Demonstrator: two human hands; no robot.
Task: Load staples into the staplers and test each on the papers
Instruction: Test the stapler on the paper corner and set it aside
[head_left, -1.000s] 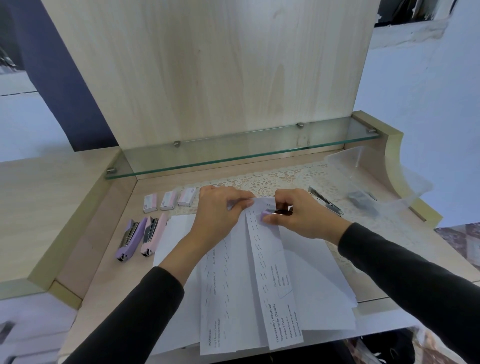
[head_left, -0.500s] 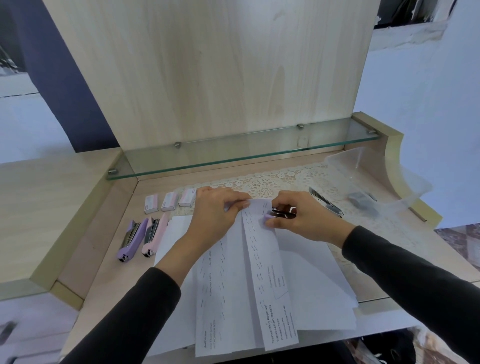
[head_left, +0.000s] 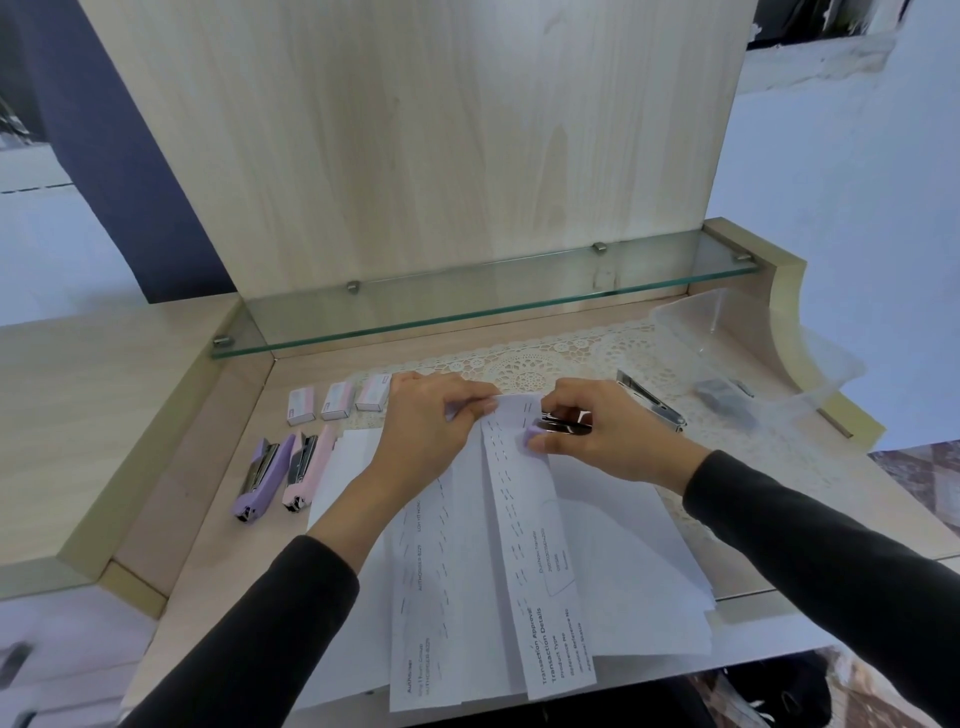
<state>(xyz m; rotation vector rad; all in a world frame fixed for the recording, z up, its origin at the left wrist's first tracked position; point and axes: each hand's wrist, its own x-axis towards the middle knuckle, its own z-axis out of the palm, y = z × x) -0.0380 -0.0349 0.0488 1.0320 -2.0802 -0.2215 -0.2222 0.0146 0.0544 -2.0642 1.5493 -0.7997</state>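
Note:
A stack of printed papers, folded into pleats and dotted with rows of staples, lies in the middle of the desk. My left hand pinches the top edge of a fold. My right hand grips a small lilac stapler whose nose sits on the upper end of the papers. A purple stapler and a pink stapler lie open side by side at the left. Three small staple boxes stand in a row behind them.
A metal staple remover or opened stapler lies on the lace mat at the right. A clear plastic tub holding a grey item stands at the far right. A glass shelf hangs over the back of the desk.
My right hand has shifted slightly along the top of the fold with the stapler. My left hand keeps its pinch on the paper. The papers have slid a little.

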